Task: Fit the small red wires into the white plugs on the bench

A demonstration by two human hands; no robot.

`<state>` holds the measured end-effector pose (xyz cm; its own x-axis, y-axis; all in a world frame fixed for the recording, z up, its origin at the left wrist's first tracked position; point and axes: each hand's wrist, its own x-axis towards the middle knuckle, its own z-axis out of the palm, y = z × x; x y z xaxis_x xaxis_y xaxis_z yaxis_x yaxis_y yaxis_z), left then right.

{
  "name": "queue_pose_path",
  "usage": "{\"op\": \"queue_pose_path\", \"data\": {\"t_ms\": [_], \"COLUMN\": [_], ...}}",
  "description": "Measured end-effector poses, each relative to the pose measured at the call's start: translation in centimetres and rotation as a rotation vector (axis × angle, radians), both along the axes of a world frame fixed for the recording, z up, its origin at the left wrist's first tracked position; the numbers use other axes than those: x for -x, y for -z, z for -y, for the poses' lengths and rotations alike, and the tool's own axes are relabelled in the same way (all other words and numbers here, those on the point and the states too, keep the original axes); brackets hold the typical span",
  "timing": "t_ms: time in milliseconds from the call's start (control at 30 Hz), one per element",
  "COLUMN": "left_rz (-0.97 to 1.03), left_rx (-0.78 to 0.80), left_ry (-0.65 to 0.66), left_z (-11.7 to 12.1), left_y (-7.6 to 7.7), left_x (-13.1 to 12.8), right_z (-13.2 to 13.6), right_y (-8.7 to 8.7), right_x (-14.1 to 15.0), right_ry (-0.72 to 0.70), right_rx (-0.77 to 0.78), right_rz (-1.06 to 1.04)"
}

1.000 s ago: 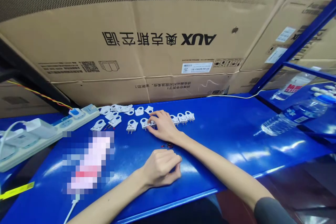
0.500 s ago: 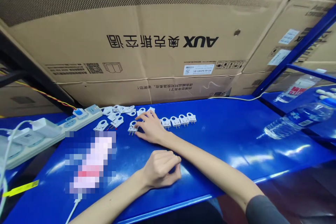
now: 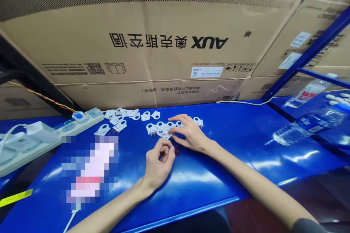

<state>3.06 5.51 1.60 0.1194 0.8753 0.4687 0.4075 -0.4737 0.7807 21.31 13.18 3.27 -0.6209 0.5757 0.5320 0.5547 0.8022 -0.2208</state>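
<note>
White two-pin plugs with ring-shaped tops lie in a loose heap at the back left of the blue table, one of them a plug (image 3: 120, 126) with red at its pins. A row of similar plugs (image 3: 151, 128) stands farther right, partly hidden by my right hand (image 3: 191, 134). That hand's fingers are bent around a tilted white plug (image 3: 164, 133) in front of the row. My left hand (image 3: 160, 164) is just below, thumb and fingertips pinched together; what they hold is hidden. Something small and dark red (image 3: 177, 151) shows beside its fingertips.
On the left are a power strip (image 3: 64, 133) with adapters and a blurred-out pinkish object (image 3: 93, 171) with a white cable. Large cardboard boxes (image 3: 169, 58) form the back. Water bottles (image 3: 303, 125) lie at the right near a blue metal frame (image 3: 308, 49).
My right hand has moved right from the lone plug, which no longer lies at its former place. My left hand has risen from a loose fist into a pinch near the right hand.
</note>
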Motion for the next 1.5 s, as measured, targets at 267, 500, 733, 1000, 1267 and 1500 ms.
{"op": "queue_pose_path", "data": {"t_ms": [267, 500, 733, 1000, 1267, 1500], "left_rz": [0.032, -0.019, -0.079, -0.067, -0.06, -0.154], "left_rx": [0.22, 0.259, 0.215, 0.239, 0.221, 0.244], "left_ry": [-0.088, -0.118, -0.137, -0.136, -0.14, -0.117], "left_z": [-1.2, -1.4, -1.3, -1.6, -1.3, -1.5], "left_y": [-0.2, 0.1, 0.5, 0.3, 0.3, 0.5], "left_x": [-0.4, -0.5, -0.5, -0.4, -0.4, -0.4], "right_z": [2.7, 3.2, 3.5, 3.6, 3.2, 0.9], "right_y": [1.2, 0.9, 0.7, 0.6, 1.2, 0.7], "right_x": [-4.5, -3.4, -3.5, -3.1, -3.0, -1.9], "right_ry": [0.06, 0.038, 0.05, 0.059, 0.191, 0.271], "right_rx": [-0.059, -0.131, -0.156, -0.124, 0.005, 0.179], "right_rz": [0.012, -0.015, -0.032, -0.011, -0.122, -0.237]}}
